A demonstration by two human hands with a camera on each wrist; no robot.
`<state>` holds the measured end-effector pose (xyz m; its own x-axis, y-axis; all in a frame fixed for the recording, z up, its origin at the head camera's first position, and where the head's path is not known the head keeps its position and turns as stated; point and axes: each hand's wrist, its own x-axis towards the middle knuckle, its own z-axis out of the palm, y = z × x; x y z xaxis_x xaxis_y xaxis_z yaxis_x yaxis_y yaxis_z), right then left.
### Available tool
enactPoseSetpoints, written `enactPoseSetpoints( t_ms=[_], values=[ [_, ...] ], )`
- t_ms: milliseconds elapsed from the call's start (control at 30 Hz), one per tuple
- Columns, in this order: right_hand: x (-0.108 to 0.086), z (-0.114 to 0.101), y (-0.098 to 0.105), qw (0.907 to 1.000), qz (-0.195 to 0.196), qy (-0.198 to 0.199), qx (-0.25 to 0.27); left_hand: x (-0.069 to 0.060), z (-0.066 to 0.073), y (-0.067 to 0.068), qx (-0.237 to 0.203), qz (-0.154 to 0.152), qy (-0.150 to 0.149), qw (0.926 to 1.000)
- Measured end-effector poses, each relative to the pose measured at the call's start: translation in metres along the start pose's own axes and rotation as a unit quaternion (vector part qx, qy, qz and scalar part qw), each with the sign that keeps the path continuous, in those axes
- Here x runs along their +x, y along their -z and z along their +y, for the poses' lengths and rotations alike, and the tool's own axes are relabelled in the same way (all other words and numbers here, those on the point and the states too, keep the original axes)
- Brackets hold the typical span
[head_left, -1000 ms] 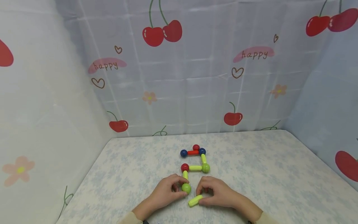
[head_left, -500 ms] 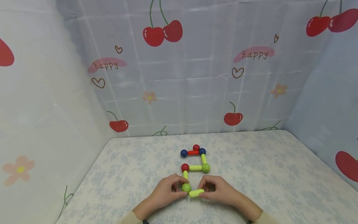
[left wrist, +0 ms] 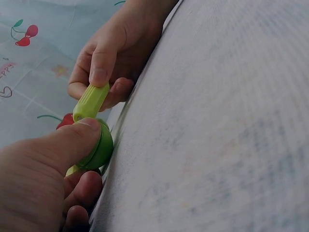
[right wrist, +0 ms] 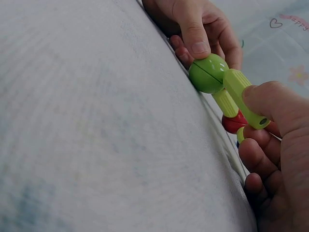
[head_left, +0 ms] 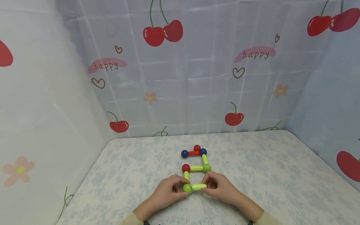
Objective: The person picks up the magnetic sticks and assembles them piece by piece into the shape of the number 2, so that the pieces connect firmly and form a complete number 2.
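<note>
My left hand (head_left: 168, 191) holds the near green ball (head_left: 187, 188) between thumb and fingers. The right hand (head_left: 222, 187) pinches a yellow-green magnetic rod (head_left: 198, 187) near its right end. In the right wrist view that rod's far end (right wrist: 232, 77) meets the green ball (right wrist: 208, 73), and its free end has a dark round tip. From the held ball another yellow-green rod (head_left: 187, 176) runs back to a red ball (head_left: 186, 168). A further rod (head_left: 196, 168) joins that red ball to a second green ball (head_left: 207, 167).
Behind, a yellow-green rod (head_left: 204, 159) leads to a blue ball (head_left: 203, 152). A red rod (head_left: 194, 153) links it with another blue ball (head_left: 184, 153), and a red ball (head_left: 197, 147) sits beside it. A patterned cloth covers the table (head_left: 126, 175); cherry-print curtains (head_left: 180, 78) enclose it.
My right hand has moved away from me with the rod, turning it from slanted to level and bringing its left end to the green ball. The left hand stays put.
</note>
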<state>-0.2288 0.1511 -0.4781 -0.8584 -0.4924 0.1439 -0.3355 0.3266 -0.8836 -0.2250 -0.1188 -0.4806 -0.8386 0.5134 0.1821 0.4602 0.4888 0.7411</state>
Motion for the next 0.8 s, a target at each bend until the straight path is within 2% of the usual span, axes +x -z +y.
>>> enactPoseSetpoints(
  t_ms=[800],
  values=[
    [-0.0003,0.0041,0.001,0.999,-0.009,0.042,-0.014,-0.0007,-0.0014,0.0011,-0.002,-0.009,0.007,0.9999]
  ],
)
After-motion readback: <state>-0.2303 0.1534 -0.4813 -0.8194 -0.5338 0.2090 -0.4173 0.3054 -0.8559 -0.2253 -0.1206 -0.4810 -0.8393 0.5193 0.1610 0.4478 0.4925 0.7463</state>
